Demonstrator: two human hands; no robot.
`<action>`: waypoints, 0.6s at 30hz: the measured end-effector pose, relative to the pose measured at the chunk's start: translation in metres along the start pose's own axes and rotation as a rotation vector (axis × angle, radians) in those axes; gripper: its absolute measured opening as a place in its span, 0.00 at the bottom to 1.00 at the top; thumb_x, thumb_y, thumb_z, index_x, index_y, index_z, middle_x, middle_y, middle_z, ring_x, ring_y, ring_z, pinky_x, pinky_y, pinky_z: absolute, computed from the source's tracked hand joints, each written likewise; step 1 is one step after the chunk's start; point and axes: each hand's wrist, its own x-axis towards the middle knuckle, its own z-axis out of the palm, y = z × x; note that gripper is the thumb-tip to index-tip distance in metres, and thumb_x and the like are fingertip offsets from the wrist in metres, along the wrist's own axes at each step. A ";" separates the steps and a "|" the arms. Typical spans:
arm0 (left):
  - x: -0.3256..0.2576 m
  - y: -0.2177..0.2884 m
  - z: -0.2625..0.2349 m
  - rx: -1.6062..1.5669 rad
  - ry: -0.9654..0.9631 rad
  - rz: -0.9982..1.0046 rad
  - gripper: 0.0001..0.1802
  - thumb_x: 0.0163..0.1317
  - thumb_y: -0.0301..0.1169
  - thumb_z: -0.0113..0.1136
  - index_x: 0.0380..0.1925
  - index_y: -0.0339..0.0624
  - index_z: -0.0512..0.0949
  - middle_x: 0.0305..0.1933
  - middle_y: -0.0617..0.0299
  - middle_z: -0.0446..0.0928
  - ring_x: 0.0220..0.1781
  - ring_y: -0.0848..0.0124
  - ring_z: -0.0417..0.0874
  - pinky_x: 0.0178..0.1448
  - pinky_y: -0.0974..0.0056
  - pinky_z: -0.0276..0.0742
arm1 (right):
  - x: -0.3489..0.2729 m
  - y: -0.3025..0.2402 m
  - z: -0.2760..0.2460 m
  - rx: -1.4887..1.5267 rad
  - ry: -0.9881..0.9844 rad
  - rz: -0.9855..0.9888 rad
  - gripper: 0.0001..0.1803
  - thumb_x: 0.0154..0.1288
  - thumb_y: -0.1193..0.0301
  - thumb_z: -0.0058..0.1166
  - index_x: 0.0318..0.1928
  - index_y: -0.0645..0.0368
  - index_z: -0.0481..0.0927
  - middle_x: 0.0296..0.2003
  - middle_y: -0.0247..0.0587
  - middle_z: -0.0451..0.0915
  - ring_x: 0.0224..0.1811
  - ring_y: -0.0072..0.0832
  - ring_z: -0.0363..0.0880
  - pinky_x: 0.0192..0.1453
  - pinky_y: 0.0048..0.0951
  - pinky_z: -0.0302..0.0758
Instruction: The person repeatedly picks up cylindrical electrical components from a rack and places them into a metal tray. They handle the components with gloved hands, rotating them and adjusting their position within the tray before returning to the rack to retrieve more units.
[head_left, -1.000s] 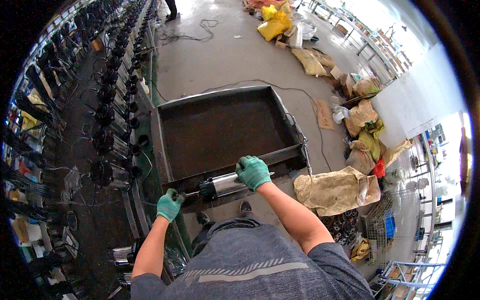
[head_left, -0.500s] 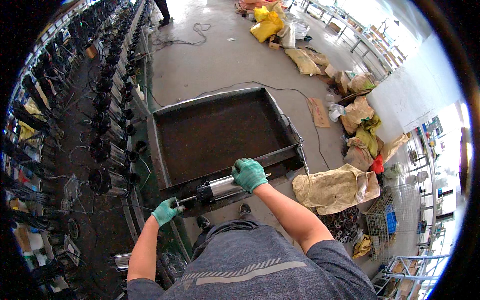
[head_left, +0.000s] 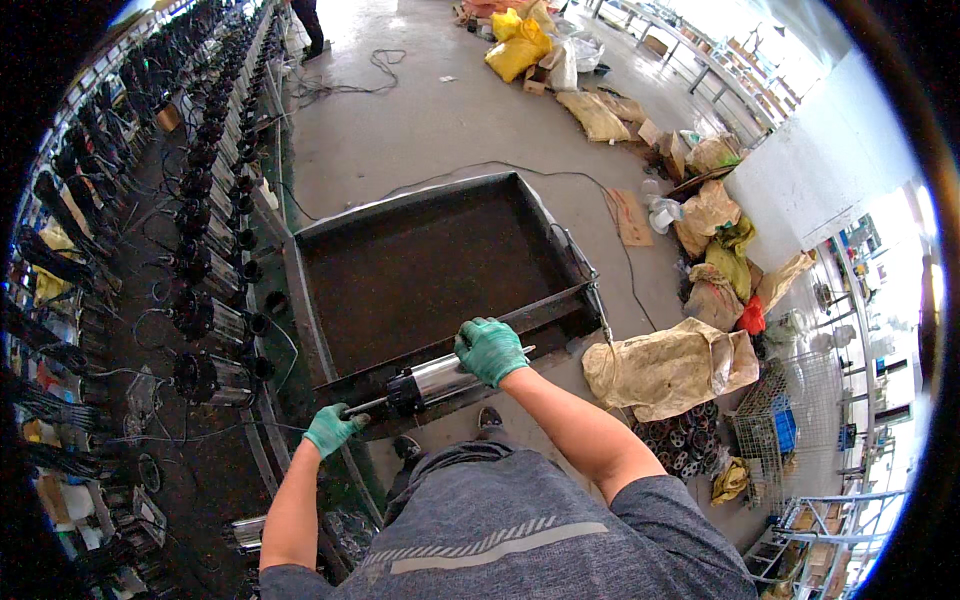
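A silver motor-like cylinder [head_left: 442,381] with a black end [head_left: 404,392] lies along the near ledge of a dark metal tray [head_left: 318,330]. My right hand [head_left: 490,350], in a green glove, is closed over its right part, the fingers wrapped across the top. A thin rod [head_left: 448,354] tip shows just past that hand. From the black end a thin metal rod [head_left: 366,406] reaches left. My left hand [head_left: 332,428], also gloved in green, pinches the outer end of this rod; the fingertips partly hide it.
Rows of similar silver cylinders with black ends [head_left: 215,378] and bundled cables stand at left. A beige sack [head_left: 670,370], black round parts [head_left: 682,442] and a wire cage [head_left: 785,430] lie at right. A cable [head_left: 625,260] crosses the floor. A person [head_left: 308,25] stands far off.
The view has shifted slightly, and the tray appears a little farther left. Both hands keep their hold; my left fingers have turned a little around the rod's end.
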 end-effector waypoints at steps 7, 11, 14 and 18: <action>0.004 -0.023 0.019 -0.789 -0.033 0.054 0.13 0.68 0.33 0.65 0.47 0.44 0.75 0.41 0.59 0.83 0.29 0.74 0.75 0.33 0.65 0.73 | 0.002 -0.001 0.001 -0.008 -0.059 0.006 0.14 0.67 0.59 0.53 0.36 0.57 0.83 0.37 0.48 0.84 0.44 0.48 0.83 0.51 0.48 0.79; 0.011 -0.020 0.034 -0.309 0.311 0.448 0.14 0.63 0.26 0.67 0.45 0.41 0.73 0.37 0.61 0.79 0.35 0.71 0.76 0.43 0.65 0.76 | 0.001 0.001 0.000 0.000 -0.057 0.013 0.14 0.67 0.59 0.53 0.35 0.57 0.83 0.37 0.49 0.84 0.43 0.48 0.83 0.51 0.48 0.79; 0.014 -0.018 0.017 -0.179 0.126 0.289 0.14 0.62 0.29 0.69 0.43 0.39 0.75 0.34 0.57 0.79 0.36 0.69 0.77 0.44 0.63 0.76 | 0.002 -0.001 -0.004 -0.007 -0.058 0.012 0.14 0.67 0.59 0.53 0.36 0.57 0.83 0.37 0.49 0.84 0.44 0.48 0.83 0.51 0.48 0.79; 0.011 0.008 -0.007 0.151 -0.074 0.064 0.16 0.62 0.33 0.71 0.46 0.38 0.80 0.34 0.54 0.81 0.37 0.68 0.78 0.46 0.62 0.76 | 0.002 -0.001 -0.003 0.003 -0.020 -0.004 0.13 0.66 0.60 0.55 0.34 0.56 0.82 0.36 0.48 0.83 0.43 0.47 0.82 0.49 0.48 0.79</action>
